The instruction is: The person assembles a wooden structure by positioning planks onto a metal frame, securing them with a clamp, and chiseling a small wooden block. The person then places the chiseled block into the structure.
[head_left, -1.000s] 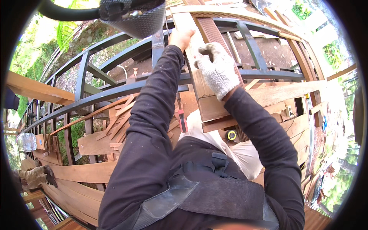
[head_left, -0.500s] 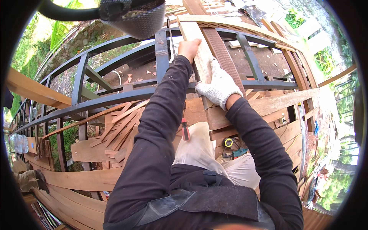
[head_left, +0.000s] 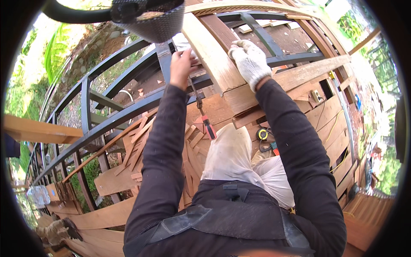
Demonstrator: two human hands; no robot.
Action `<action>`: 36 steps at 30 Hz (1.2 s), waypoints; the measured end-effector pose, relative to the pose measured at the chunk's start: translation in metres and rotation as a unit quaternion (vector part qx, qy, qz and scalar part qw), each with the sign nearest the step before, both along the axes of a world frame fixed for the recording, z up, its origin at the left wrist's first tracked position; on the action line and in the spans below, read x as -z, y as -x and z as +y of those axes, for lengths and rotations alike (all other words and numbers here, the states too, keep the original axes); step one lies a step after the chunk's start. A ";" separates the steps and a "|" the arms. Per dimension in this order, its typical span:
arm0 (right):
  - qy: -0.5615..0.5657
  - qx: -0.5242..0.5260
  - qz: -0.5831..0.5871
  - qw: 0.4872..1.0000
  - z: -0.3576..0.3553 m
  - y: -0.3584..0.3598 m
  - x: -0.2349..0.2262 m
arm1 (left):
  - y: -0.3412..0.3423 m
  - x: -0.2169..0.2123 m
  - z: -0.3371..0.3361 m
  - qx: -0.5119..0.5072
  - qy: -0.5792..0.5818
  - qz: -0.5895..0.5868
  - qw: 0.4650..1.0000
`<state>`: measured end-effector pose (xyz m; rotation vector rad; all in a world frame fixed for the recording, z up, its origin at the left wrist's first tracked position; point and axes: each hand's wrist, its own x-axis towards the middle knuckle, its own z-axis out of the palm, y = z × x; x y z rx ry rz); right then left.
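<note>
A pale wooden plank (head_left: 214, 55) slants across the dark metal frame (head_left: 141, 107), its near end over a wide board (head_left: 295, 79). Left of the plank, my bare left hand (head_left: 183, 67) is raised with its fingers apart, close to the bar of a clamp. The clamp's red and black handle (head_left: 209, 129) hangs below that hand, over my knee. My right hand (head_left: 250, 62), in a white knitted glove, is at the plank's right edge by a reddish-brown board (head_left: 220, 32). Its fingers are curled, and what they hold, if anything, is hidden.
Thin wood strips (head_left: 137, 143) lie piled on the left. A yellow tape measure (head_left: 262, 134) and a teal power tool (head_left: 267, 147) sit by my legs. Someone's gloved hand (head_left: 55, 231) shows at lower left. A dark mesh object (head_left: 147, 23) blocks the top.
My left hand has let go of the plank and moved left beside the clamp. My right hand has shifted from the plank's face to its right edge, fingers now curled. The view has shifted.
</note>
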<state>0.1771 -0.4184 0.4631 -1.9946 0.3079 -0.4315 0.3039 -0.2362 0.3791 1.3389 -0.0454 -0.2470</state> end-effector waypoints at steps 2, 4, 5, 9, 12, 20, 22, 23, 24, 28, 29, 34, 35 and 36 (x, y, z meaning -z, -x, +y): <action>0.027 0.005 -0.080 0.996 -0.018 0.034 0.001 | 0.012 0.040 0.024 -0.038 -0.059 -0.116 0.991; -0.057 -0.003 -0.093 0.994 -0.026 0.101 -0.022 | 0.024 0.059 0.045 -0.083 -0.228 -0.241 0.940; -0.110 0.008 -0.089 0.990 -0.032 0.138 -0.025 | 0.028 0.057 0.056 -0.104 -0.339 -0.295 0.887; -0.095 0.190 -0.110 0.971 -0.063 0.269 -0.001 | -0.003 0.083 0.091 -0.109 -0.538 -0.362 0.753; 0.246 0.302 0.066 0.919 -0.061 0.357 0.053 | -0.002 0.088 0.090 -0.070 -0.581 -0.335 0.738; 0.276 0.324 0.211 0.880 -0.012 0.403 0.063 | -0.004 0.085 0.099 -0.066 -0.642 -0.256 0.719; 0.271 0.317 0.222 0.882 -0.019 0.402 0.063 | -0.004 0.087 0.095 -0.069 -0.638 -0.284 0.712; 0.267 0.308 0.229 0.884 -0.022 0.402 0.059 | 0.000 0.086 0.094 -0.071 -0.640 -0.293 0.707; 0.271 0.300 0.241 0.882 -0.028 0.400 0.059 | -0.003 0.087 0.094 -0.083 -0.642 -0.310 0.697; 0.213 0.262 0.264 0.904 -0.057 0.391 0.051 | -0.025 0.110 0.107 -0.060 -0.628 -0.285 0.721; 0.194 0.243 0.284 0.907 -0.070 0.383 0.049 | -0.031 0.111 0.110 -0.069 -0.640 -0.276 0.714; 0.069 0.093 0.402 0.908 -0.100 0.351 0.013 | -0.049 0.077 0.171 0.031 -0.552 -0.139 0.821; 0.046 0.063 0.429 0.900 -0.107 0.345 0.006 | -0.041 0.065 0.185 0.031 -0.644 -0.202 0.737; 0.051 0.059 0.459 0.885 -0.116 0.352 -0.009 | -0.012 0.059 0.145 0.045 -0.667 -0.224 0.710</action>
